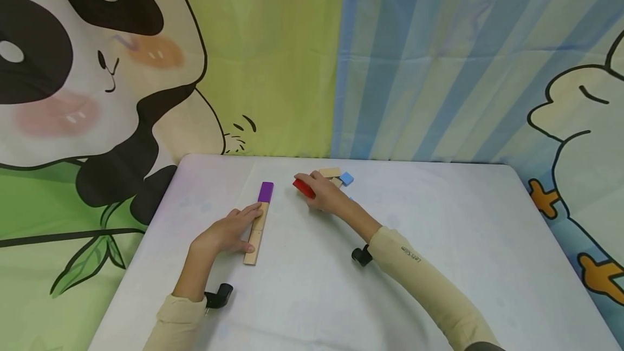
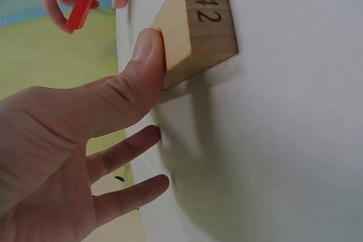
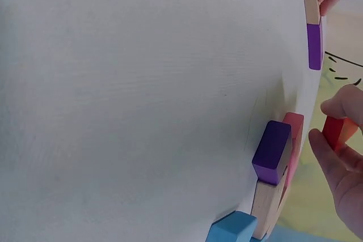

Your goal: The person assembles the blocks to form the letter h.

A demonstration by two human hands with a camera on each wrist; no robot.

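A straight row of rectangular wooden blocks lies on the white table: a purple block [image 1: 265, 192] at the far end, plain wood blocks [image 1: 251, 257] nearer. My left hand [image 1: 225, 234] rests on this row, fingers mostly straight, thumb against the nearest plain block [image 2: 210, 18], whose end face bears the digits 4 and 2. My right hand [image 1: 325, 194] pinches a red block [image 1: 304, 188] between thumb and fingers, to the right of the row. In the right wrist view the red block [image 3: 333, 131] is above the table, with loose blocks close by.
Behind the right hand lie more blocks: plain wood [image 1: 330, 171], blue [image 1: 346, 179], dark purple [image 3: 272, 150] and pink [image 3: 294, 124]. The hand partly hides this group in the head view. A printed curtain [image 1: 273, 58] hangs along the far edge of the table [image 1: 439, 221].
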